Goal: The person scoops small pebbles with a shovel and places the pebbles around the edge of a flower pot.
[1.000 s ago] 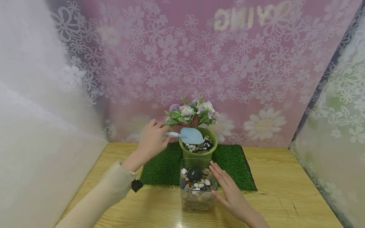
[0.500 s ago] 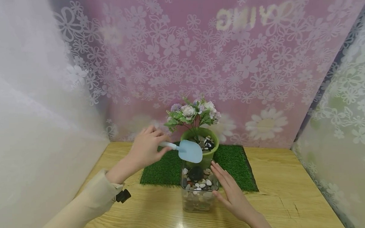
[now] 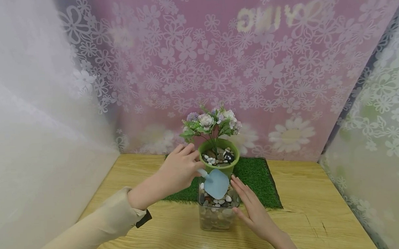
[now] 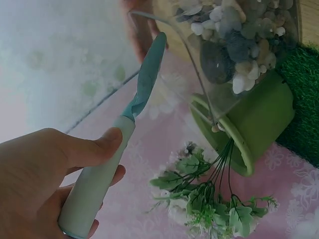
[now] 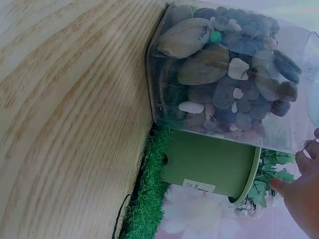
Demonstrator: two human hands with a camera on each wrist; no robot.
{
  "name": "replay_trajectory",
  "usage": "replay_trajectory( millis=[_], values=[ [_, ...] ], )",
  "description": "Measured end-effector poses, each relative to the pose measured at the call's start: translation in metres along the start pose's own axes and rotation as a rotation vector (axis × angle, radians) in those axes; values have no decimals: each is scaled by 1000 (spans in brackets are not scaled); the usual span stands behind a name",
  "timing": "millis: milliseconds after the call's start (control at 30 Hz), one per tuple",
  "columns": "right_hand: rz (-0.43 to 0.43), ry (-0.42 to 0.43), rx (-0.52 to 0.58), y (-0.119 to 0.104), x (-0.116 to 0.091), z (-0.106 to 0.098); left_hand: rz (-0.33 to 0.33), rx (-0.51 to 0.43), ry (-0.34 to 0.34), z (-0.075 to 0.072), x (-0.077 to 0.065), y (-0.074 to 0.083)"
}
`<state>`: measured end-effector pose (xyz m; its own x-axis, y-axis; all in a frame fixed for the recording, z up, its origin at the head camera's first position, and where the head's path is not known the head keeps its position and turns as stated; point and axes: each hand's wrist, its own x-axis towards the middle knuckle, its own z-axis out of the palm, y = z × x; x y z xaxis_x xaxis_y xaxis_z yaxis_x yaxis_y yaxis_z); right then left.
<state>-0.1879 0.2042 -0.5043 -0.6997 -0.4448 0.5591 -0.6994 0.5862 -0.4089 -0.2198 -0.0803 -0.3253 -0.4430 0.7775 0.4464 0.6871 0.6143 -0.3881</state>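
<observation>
My left hand (image 3: 179, 170) grips a small garden trowel (image 3: 217, 184) by its white handle; the left wrist view shows the thumb along the handle (image 4: 94, 189). Its light blue blade is over the opening of a clear square container (image 3: 216, 220), and no stones show on it. Pebbles (image 5: 204, 64) in white, brown and black fill much of the container. My right hand (image 3: 255, 212) lies against the container's right side with straight fingers. Just behind stands a green flowerpot (image 3: 232, 169) with pebbles around the stems of pink, white and purple flowers (image 3: 206, 121).
A mat of artificial grass (image 3: 259, 181) lies under the pot on the wooden table (image 3: 147, 236). Behind the table hangs a pink flowered curtain (image 3: 191, 77). Pale sheets (image 3: 38, 126) close off both sides.
From over the flowerpot, the trowel in my left hand has come towards me, and its blade now points down over the container. My right hand keeps its place.
</observation>
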Motion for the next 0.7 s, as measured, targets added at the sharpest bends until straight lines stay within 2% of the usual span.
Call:
replay_trajectory(
  millis=[300, 433, 533, 700],
  values=[
    [3, 5, -6, 0, -1, 0, 88, 71, -123, 16, 4, 15],
    [3, 7, -4, 0, -1, 1, 129, 63, -146, 27, 4, 19],
    [5, 5, 0, 0, -1, 1, 139, 27, -137, 35, 4, 18],
    [9, 8, 11, 0, -1, 2, 99, -97, -143, 46, 2, 10]
  ],
)
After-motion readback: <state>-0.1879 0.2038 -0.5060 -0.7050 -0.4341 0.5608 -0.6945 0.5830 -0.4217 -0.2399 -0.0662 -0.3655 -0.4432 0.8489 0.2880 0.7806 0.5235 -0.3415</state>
